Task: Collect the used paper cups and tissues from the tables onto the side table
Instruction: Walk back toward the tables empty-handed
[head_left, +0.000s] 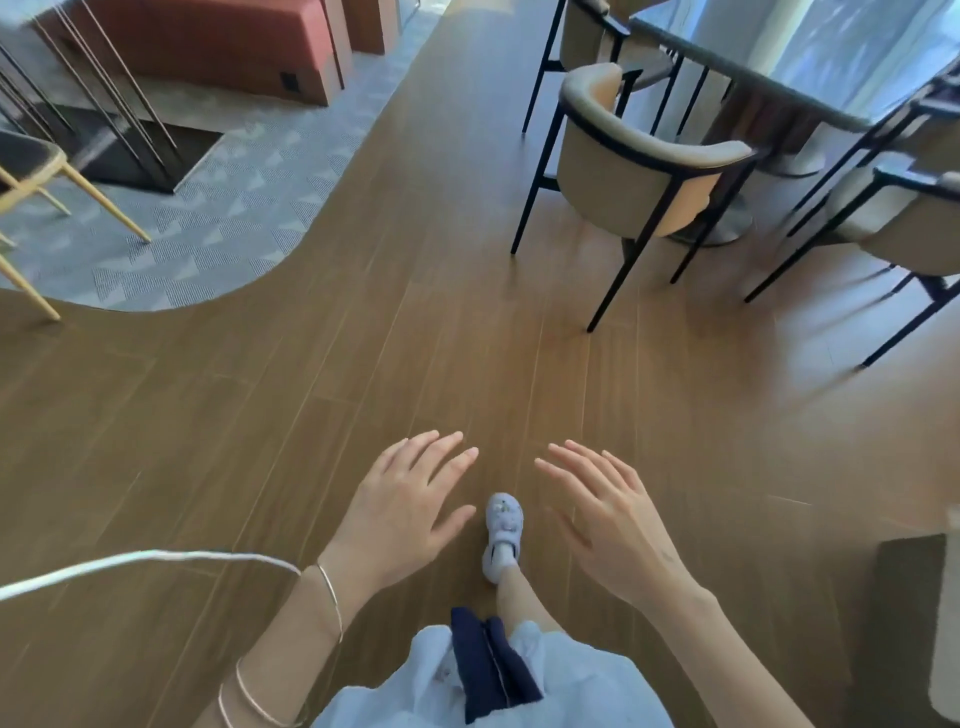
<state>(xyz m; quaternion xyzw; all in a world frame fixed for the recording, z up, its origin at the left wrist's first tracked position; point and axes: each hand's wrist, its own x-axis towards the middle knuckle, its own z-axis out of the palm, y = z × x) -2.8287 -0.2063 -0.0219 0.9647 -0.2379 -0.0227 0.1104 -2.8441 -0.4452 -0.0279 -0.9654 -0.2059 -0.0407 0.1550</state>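
Brown wood-plank floor (415, 338) fills most of the view. A grey patterned carpet (234, 208) curves in at upper left, with a red-brown upholstered bench (208, 47) behind it. At upper right is a dark glossy tabletop (779, 67), with a beige tub chair with black metal legs (623, 171) just beside it. The table surface is blurred and possibly bare. I cannot tell where the used paper cups and tissues are. The left hand (405, 509) and right hand (613, 525) are held out over the floor, fingers spread and relaxed, holding nothing. A pale blue shoe (503, 535) shows between them. A white cable (156, 564) crosses at lower left.
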